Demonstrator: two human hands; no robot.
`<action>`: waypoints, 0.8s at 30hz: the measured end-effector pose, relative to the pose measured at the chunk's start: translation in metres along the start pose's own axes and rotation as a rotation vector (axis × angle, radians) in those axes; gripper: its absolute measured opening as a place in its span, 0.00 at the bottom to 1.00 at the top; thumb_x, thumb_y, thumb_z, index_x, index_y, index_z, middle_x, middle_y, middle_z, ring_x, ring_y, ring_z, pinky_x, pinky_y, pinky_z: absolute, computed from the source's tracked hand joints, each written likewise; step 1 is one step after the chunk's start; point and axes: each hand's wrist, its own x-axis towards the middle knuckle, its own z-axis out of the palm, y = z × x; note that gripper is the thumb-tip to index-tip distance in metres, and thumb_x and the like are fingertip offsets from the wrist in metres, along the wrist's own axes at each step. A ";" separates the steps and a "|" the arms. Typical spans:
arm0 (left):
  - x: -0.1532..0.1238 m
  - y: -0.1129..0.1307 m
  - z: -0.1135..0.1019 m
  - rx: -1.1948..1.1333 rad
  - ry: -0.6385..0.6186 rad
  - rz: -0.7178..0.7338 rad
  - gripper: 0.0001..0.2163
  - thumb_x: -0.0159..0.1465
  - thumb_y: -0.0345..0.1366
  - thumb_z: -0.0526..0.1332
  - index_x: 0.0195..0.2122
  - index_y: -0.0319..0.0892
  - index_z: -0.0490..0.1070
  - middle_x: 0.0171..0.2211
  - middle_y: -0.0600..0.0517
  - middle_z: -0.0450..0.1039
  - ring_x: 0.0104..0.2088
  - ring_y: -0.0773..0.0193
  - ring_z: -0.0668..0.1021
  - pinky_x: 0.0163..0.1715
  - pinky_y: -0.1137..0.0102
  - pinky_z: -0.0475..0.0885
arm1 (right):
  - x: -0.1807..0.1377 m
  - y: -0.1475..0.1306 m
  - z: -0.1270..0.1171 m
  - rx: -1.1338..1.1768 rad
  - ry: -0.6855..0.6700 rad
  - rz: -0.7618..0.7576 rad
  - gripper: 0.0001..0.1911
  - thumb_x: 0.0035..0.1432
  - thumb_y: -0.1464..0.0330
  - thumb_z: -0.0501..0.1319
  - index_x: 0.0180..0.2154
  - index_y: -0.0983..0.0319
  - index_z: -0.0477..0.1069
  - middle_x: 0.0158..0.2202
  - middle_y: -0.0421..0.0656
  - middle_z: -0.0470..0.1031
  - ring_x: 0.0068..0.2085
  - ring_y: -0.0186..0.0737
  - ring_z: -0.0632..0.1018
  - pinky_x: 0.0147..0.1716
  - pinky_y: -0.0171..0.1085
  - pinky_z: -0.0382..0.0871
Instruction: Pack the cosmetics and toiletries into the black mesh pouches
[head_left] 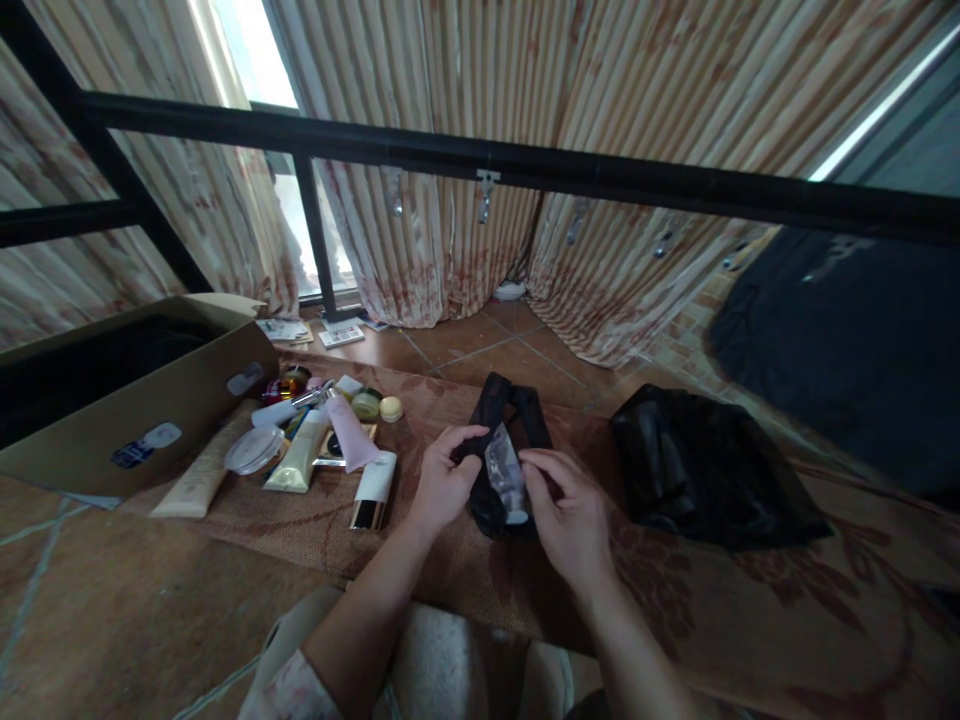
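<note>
On the cloth-covered desk [675, 625], near centre, pinching black material [492, 398] in the left hand [445, 486] and touching the silvery tube [505, 467] with narrowed right hand [574, 515], grip unclear, might drop the tube if holding too loosely.

Long pleated curtains [465, 230], cream with rust-red blotches, covered most of the far side and spilled their hems onto the floor [491, 345] of reddish-brown tiles. Pale joint lines ran between those tiles. On the left, hard white daylight came through a window [259, 50] where the drapes parted, leaving much of the room dim. A dark frame [420, 150] stretched across in front, small clips [484, 197] hanging along its bar. Below stood a low surface under a brown patterned cloth [757, 620]. Off to the right, a large dark-blue covering [832, 350] sagged beside a patch of brick-patterned tiling [679, 335].
</note>
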 end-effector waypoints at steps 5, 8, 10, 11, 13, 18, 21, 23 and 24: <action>0.001 0.000 -0.004 -0.056 -0.001 -0.028 0.18 0.50 0.25 0.57 0.40 0.44 0.77 0.35 0.52 0.75 0.36 0.62 0.74 0.38 0.70 0.68 | 0.006 0.009 -0.008 -0.058 0.316 0.117 0.14 0.57 0.61 0.60 0.41 0.61 0.75 0.42 0.47 0.75 0.38 0.40 0.77 0.38 0.39 0.71; 0.001 -0.002 -0.005 -0.073 0.005 -0.037 0.17 0.50 0.26 0.58 0.40 0.44 0.77 0.36 0.52 0.75 0.37 0.62 0.75 0.38 0.70 0.68 | 0.007 0.019 -0.007 -0.059 0.257 0.286 0.26 0.50 0.55 0.64 0.48 0.63 0.72 0.46 0.50 0.75 0.38 0.43 0.77 0.38 0.41 0.72; 0.001 -0.003 -0.005 -0.075 0.011 -0.035 0.17 0.50 0.26 0.58 0.40 0.44 0.77 0.37 0.52 0.76 0.38 0.62 0.75 0.39 0.69 0.68 | 0.006 0.023 -0.004 0.015 0.120 0.379 0.31 0.48 0.54 0.66 0.51 0.63 0.70 0.45 0.50 0.77 0.38 0.44 0.78 0.37 0.41 0.72; 0.001 -0.003 -0.005 -0.077 0.015 -0.033 0.17 0.50 0.26 0.58 0.40 0.44 0.77 0.37 0.52 0.76 0.38 0.62 0.75 0.40 0.69 0.68 | 0.006 0.023 -0.001 0.054 0.047 0.407 0.32 0.48 0.54 0.66 0.52 0.63 0.70 0.44 0.50 0.78 0.38 0.45 0.79 0.37 0.41 0.73; 0.001 -0.003 -0.004 -0.090 0.020 -0.037 0.17 0.49 0.26 0.58 0.39 0.44 0.78 0.38 0.52 0.76 0.38 0.62 0.75 0.39 0.69 0.68 | 0.004 0.022 0.003 0.117 -0.060 0.424 0.29 0.47 0.56 0.67 0.50 0.62 0.71 0.40 0.48 0.80 0.37 0.45 0.80 0.36 0.40 0.73; 0.003 0.004 -0.010 -0.183 0.008 -0.105 0.18 0.48 0.26 0.58 0.38 0.43 0.78 0.31 0.54 0.76 0.31 0.65 0.74 0.31 0.72 0.67 | 0.004 0.013 -0.001 0.305 0.084 0.336 0.15 0.51 0.63 0.63 0.41 0.62 0.74 0.38 0.45 0.80 0.37 0.43 0.80 0.35 0.38 0.73; 0.004 0.007 -0.014 -0.237 -0.023 -0.135 0.17 0.47 0.26 0.58 0.38 0.43 0.78 0.29 0.54 0.75 0.29 0.65 0.73 0.29 0.72 0.65 | 0.004 0.009 -0.003 0.350 0.191 0.316 0.15 0.51 0.65 0.63 0.42 0.62 0.75 0.37 0.44 0.80 0.36 0.42 0.79 0.34 0.37 0.73; 0.005 0.007 -0.013 -0.263 -0.046 -0.176 0.17 0.46 0.26 0.58 0.36 0.42 0.79 0.28 0.54 0.75 0.28 0.66 0.73 0.28 0.73 0.65 | 0.002 0.009 -0.001 0.374 0.110 0.372 0.15 0.50 0.65 0.64 0.41 0.62 0.75 0.36 0.44 0.81 0.35 0.42 0.80 0.32 0.37 0.73; 0.005 0.007 -0.012 -0.277 -0.056 -0.200 0.16 0.46 0.26 0.59 0.36 0.42 0.79 0.28 0.54 0.75 0.28 0.66 0.72 0.28 0.73 0.64 | 0.002 0.009 0.001 0.387 0.041 0.409 0.15 0.49 0.64 0.64 0.40 0.62 0.75 0.36 0.44 0.81 0.34 0.42 0.80 0.31 0.37 0.73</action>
